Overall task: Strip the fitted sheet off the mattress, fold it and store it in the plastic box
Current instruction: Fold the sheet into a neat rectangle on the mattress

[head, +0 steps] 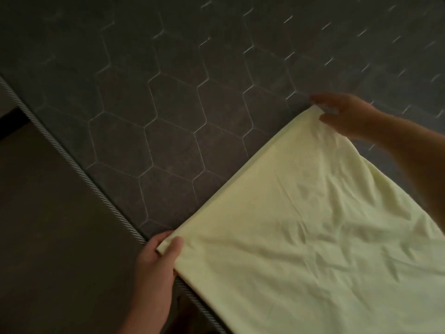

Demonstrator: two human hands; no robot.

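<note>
sheet (313, 225), folded, lies at five o'clock on the bare mattress (168, 92). left hand (156, 256) and right hand (346, 114) each pinch a corner; a slipped pinch would likely undo the fold.

Pale sheet (313, 225) beyond right, bottom edges

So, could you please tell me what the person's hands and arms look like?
Both are bare. The left hand and right hand wear no gloves, and no sleeve, watch or ring shows on either forearm within the frame. The right hand is slightly blurred.
</note>
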